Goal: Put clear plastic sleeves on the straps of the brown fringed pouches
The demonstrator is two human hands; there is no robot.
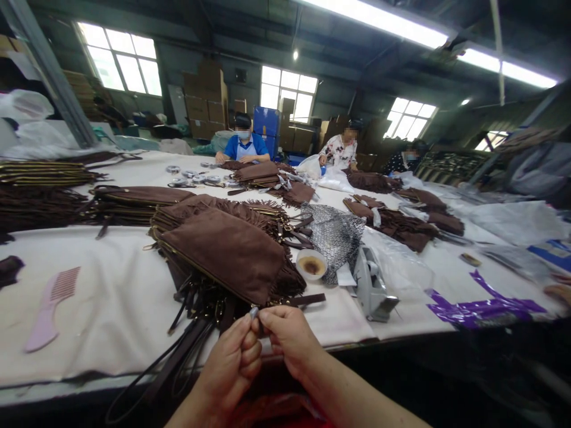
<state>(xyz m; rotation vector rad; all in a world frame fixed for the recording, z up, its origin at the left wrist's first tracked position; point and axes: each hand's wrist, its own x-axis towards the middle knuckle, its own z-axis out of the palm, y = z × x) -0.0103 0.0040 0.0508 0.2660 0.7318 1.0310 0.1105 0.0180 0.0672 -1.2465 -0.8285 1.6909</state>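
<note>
Because the brown bag (223,252) looks soft and thinly filled, it would probably feel light and fold under a careless pull, while its zip edge (196,270) should be the firmer line to take hold of. It lies on top of a heap of similar bags on the bench (107,309), directly ahead of the person, its near corner reaching toward the hands. At that corner the left hand (243,353) has its grip clamped on a small grey piece (254,311), pinched between thumb and forefinger. The right hand (289,333) has its fingertips bent in right beside the piece; whether that grip has closed on it too cannot be told. So small a thing is likely light and easily dropped, better pinched at its ends than wrapped in a palm, and it may slip if the fingers are damp. Dark straps (178,351) trail from the heap over the bench's near edge; they look limp and could snag or drag bags along, so a hold on the bag's broad face or zip edge seems safer than one on a strap or the loose fringe (263,217).
</note>
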